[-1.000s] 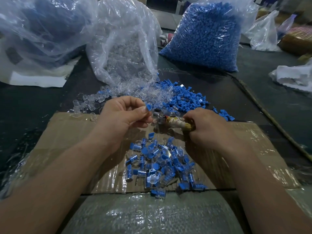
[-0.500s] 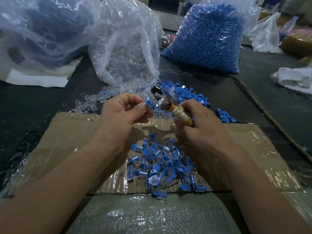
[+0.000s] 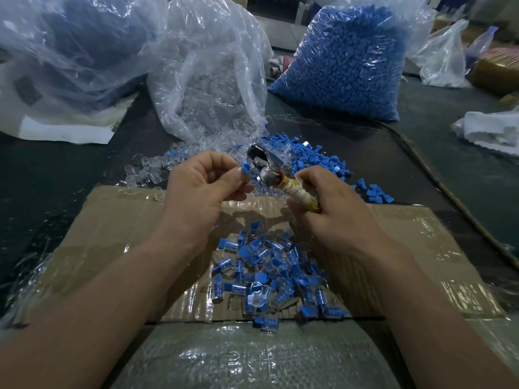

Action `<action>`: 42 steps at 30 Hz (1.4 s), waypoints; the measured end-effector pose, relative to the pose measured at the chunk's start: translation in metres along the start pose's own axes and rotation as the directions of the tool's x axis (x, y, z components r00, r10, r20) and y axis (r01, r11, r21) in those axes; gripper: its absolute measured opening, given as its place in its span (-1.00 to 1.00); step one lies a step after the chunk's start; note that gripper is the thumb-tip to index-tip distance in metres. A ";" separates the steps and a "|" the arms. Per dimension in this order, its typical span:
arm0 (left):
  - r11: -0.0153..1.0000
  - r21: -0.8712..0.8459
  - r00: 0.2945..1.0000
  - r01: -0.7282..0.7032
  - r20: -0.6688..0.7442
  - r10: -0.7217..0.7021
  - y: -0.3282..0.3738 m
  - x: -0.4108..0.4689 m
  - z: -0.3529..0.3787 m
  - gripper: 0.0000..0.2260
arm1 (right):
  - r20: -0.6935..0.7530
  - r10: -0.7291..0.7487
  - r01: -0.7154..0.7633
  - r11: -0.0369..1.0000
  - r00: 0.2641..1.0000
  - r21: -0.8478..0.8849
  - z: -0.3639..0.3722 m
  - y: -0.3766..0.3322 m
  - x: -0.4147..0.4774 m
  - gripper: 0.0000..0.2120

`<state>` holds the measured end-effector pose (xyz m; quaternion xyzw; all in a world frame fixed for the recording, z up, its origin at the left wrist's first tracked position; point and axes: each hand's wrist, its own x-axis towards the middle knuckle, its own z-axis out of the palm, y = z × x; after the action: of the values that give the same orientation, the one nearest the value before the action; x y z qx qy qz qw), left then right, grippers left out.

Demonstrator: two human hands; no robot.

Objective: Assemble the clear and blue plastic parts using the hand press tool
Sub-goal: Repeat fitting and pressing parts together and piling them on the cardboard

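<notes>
While aloft, blue part (image 3: 246, 167) beside tool (image 3: 268, 175)

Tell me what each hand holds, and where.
Left hand pinches a blue part by its lower end, at the fingertips; right hand grips the hand press tool by its wrapped handle.

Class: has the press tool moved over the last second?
Yes. The press tool, held by the right hand, has tilted up: its metal head now lies beyond the far edge of the cardboard, toward the clear bag.
</notes>
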<state>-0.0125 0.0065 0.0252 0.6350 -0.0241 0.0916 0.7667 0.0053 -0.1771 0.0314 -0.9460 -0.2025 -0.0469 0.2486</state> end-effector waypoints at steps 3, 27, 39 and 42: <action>1.000 0.019 1.000 -0.006 0.004 0.006 -0.001 0.000 0.000 -0.93 | 0.005 -0.007 0.007 1.000 1.000 -0.005 0.000 0.000 0.000 -0.78; 0.967 0.229 0.992 -0.111 -0.025 0.120 0.002 -0.006 0.003 -0.86 | 0.012 -0.023 0.024 0.998 1.000 -0.058 0.004 -0.005 0.003 -0.82; 0.952 0.283 0.990 -0.115 -0.048 0.134 -0.001 -0.005 0.002 -0.82 | 0.024 0.011 -0.009 0.998 1.000 -0.066 0.005 -0.008 0.004 -0.82; 0.946 0.305 0.989 -0.114 -0.059 0.138 -0.002 -0.005 0.002 -0.81 | 0.027 0.013 -0.011 0.998 1.000 -0.066 0.004 -0.009 0.004 -0.82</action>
<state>-0.0171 0.0039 0.0228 0.7372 -0.0198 0.1684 0.6540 0.0050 -0.1667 0.0321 -0.9555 -0.1985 -0.0388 0.2150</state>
